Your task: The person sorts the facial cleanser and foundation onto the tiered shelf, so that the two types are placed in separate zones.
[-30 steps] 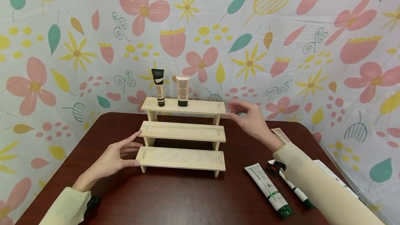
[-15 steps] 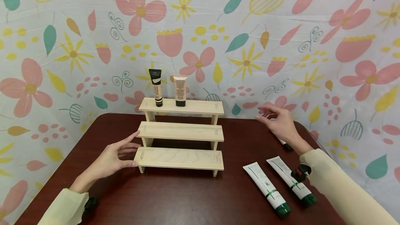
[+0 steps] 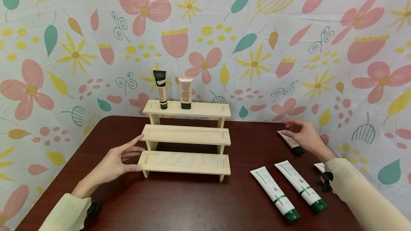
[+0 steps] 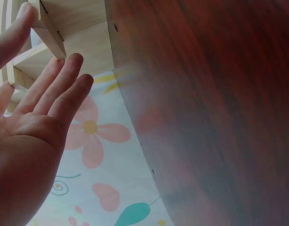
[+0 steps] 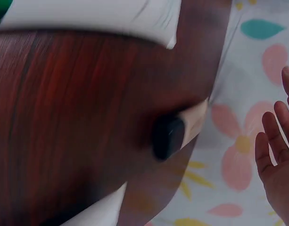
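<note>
My left hand (image 3: 110, 165) rests against the left end of a three-step wooden display rack (image 3: 186, 136), its thumb at the lowest step and fingertips at the middle one. Its fingers look fairly straight in the left wrist view. Over the far right of the table hovers my right hand (image 3: 306, 138), fingers loosely bent and holding nothing. Just below it lies a beige tube with a black cap (image 3: 292, 142), also visible with its dark cap (image 5: 169, 136) in the right wrist view. A black-and-beige tube (image 3: 162, 90) and a pinkish tube (image 3: 186, 93) stand upright on the top step.
Two white tubes with green caps, the nearer one (image 3: 275, 194) and the farther one (image 3: 301, 186), lie slantwise on the dark wooden table (image 3: 179, 206). Another white tube (image 3: 319, 167) is mostly hidden by the right sleeve. A floral cloth (image 3: 205, 27) hangs behind the table.
My right hand has moved right, away from the rack's top step, and lowered over the lying beige tube. The left hand stays at the rack.
</note>
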The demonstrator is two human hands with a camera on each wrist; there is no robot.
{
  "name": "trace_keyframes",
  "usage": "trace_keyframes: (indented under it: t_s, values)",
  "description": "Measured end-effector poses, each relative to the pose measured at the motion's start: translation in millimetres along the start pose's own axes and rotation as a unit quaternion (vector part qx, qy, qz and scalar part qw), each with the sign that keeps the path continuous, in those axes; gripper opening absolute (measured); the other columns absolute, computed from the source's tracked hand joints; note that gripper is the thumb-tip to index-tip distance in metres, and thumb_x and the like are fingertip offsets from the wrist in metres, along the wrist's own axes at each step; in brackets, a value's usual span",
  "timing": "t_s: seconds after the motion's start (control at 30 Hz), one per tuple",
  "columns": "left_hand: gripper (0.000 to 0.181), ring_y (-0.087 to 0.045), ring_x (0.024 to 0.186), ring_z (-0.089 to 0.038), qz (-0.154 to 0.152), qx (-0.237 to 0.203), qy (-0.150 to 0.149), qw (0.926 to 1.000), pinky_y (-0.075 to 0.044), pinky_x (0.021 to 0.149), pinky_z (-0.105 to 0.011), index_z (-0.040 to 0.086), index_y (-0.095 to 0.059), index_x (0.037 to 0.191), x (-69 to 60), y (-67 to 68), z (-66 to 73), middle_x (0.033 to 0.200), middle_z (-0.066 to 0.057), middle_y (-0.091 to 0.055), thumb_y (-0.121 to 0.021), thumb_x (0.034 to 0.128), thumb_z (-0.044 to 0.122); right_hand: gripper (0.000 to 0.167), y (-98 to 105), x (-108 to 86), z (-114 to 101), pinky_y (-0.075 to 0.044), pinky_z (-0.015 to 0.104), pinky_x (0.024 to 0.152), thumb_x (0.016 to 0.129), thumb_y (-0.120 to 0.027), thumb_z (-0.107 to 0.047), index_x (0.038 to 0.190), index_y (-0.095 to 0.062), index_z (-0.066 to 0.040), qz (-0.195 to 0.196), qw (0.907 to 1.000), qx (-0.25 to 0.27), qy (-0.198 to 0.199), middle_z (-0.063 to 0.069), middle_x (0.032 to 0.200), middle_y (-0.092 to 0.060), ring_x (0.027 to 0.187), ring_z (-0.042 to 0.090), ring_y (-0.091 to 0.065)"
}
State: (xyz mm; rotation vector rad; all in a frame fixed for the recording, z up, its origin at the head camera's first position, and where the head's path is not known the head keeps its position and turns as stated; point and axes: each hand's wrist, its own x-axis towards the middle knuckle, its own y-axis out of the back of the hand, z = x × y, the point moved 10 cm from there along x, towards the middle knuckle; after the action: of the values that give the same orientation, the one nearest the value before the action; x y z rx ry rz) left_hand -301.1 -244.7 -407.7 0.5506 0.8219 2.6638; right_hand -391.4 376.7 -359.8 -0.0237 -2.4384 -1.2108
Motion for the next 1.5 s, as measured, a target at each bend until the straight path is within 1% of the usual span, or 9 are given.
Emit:
trace_keyframes:
  t_s: [0.27, 0.4, 0.5, 0.53, 0.67, 0.8, 1.07, 1.23, 1.5]
  values:
    - [0.105, -0.07, 0.117, -0.032, -0.003, -0.008, -0.001, 1.0, -0.054, 0.097, -0.057, 0.022, -0.036, 0.167, -0.1, -1.2, 0.8, 0.132, -0.014, -0.07, -0.094, 0.0799, 0.01, 0.047, 3, -11.8, 40, -0.053, 0.028, 0.061, 0.097, -0.081, -0.022, 0.135, -0.067, 0.002, -0.046, 0.998, -0.008, -0.043, 0.027, 0.122, -0.068, 0.097, 0.036, -0.069]
    - [0.105, -0.07, 0.117, -0.032, -0.002, -0.007, -0.002, 1.0, -0.054, 0.097, -0.057, 0.023, -0.036, 0.166, 0.2, -0.4, 0.4, 0.132, -0.014, -0.07, -0.094, 0.0798, 0.009, 0.052, 0, -13.8, 56, -0.053, 0.032, 0.071, 0.097, -0.081, -0.026, 0.137, -0.065, 0.004, -0.082, 0.9945, -0.014, -0.063, 0.027, 0.125, -0.067, 0.101, 0.036, -0.071]
    - [0.105, -0.07, 0.117, -0.032, 0.0, -0.006, -0.003, 1.0, -0.054, 0.097, -0.057, 0.022, -0.036, 0.167, 0.3, 0.4, 0.5, 0.132, -0.014, -0.07, -0.094, 0.0798, 0.009, 0.055, -3, -13.8, 62, -0.052, 0.028, 0.074, 0.097, -0.08, -0.025, 0.138, -0.062, 0.008, -0.113, 0.9911, -0.017, -0.068, 0.028, 0.125, -0.066, 0.105, 0.038, -0.068]
    - [0.105, -0.07, 0.117, -0.032, 0.0, -0.007, -0.003, 1.0, -0.054, 0.097, -0.057, 0.022, -0.036, 0.167, 0.3, 0.4, 0.8, 0.132, -0.014, -0.069, -0.094, 0.0798, 0.009, 0.055, -4, -14.1, 63, -0.054, 0.027, 0.069, 0.097, -0.08, -0.024, 0.138, -0.062, 0.009, -0.121, 0.9901, -0.02, -0.069, 0.028, 0.124, -0.067, 0.105, 0.037, -0.067]
    - [0.105, -0.07, 0.117, -0.033, 0.0, -0.007, -0.004, 1.0, -0.054, 0.097, -0.057, 0.02, -0.035, 0.167, -0.7, 0.3, 2.0, 0.132, -0.015, -0.069, -0.093, 0.0802, 0.009, 0.057, -8, -16.9, 68, -0.055, 0.028, 0.069, 0.097, -0.079, -0.022, 0.139, -0.059, 0.012, -0.151, 0.9857, -0.019, -0.072, 0.03, 0.124, -0.065, 0.103, 0.036, -0.066]
    - [0.105, -0.07, 0.118, -0.034, -0.002, -0.009, -0.003, 1.0, -0.054, 0.097, -0.056, 0.021, -0.035, 0.167, -1.2, -0.1, 2.1, 0.133, -0.016, -0.069, -0.093, 0.0806, 0.01, 0.06, -12, -19.8, 75, -0.057, 0.028, 0.073, 0.098, -0.079, -0.023, 0.141, -0.056, 0.013, -0.172, 0.9815, -0.007, -0.085, 0.034, 0.131, -0.062, 0.112, 0.045, -0.064]
    - [0.105, -0.07, 0.118, -0.032, -0.002, -0.009, -0.002, 1.0, -0.055, 0.097, -0.055, 0.022, -0.036, 0.167, 0.0, 0.2, 1.9, 0.132, -0.013, -0.07, -0.094, 0.0802, 0.011, 0.063, -18, -18.5, 84, -0.058, 0.03, 0.074, 0.098, -0.079, -0.021, 0.143, -0.053, 0.014, -0.186, 0.9772, 0.011, -0.102, 0.033, 0.13, -0.061, 0.111, 0.041, -0.064]
    - [0.105, -0.07, 0.118, -0.031, -0.001, -0.004, 0.002, 1.0, -0.055, 0.098, -0.055, 0.024, -0.036, 0.167, -0.1, 0.3, -0.3, 0.132, -0.013, -0.07, -0.094, 0.0801, 0.011, 0.063, -19, -16.1, 86, -0.057, 0.032, 0.073, 0.096, -0.08, -0.019, 0.142, -0.054, 0.015, -0.192, 0.9763, -0.003, -0.099, 0.033, 0.127, -0.062, 0.107, 0.038, -0.065]
    - [0.105, -0.07, 0.119, -0.03, -0.001, -0.006, 0.006, 1.0, -0.054, 0.098, -0.056, 0.025, -0.036, 0.166, 0.8, 0.4, -0.6, 0.133, -0.013, -0.069, -0.094, 0.08, 0.012, 0.061, -23, -10.5, 81, -0.055, 0.046, 0.087, 0.096, -0.081, -0.022, 0.138, -0.058, 0.015, -0.194, 0.9759, -0.034, -0.094, 0.031, 0.125, -0.066, 0.116, 0.047, -0.061]
